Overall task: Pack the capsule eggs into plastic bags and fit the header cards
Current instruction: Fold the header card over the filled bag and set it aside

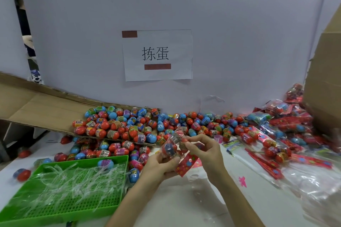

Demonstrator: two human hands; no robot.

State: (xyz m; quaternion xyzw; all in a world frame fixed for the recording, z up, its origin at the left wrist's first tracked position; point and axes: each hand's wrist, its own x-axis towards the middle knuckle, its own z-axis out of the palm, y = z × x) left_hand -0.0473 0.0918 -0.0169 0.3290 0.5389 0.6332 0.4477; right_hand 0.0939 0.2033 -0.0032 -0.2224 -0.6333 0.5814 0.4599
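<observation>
My left hand grips a clear plastic bag with capsule eggs inside, together with a red flowered header card that sticks out below it. My right hand pinches a red capsule egg at the bag's mouth. A big heap of loose red and blue capsule eggs lies behind my hands, spread over the white table and a flattened cardboard sheet.
A green perforated tray with clear plastic strips and one egg sits at the front left. Finished red-carded packs, loose header cards and empty bags pile up on the right. A cardboard box stands far right. A white partition with a paper sign closes the back.
</observation>
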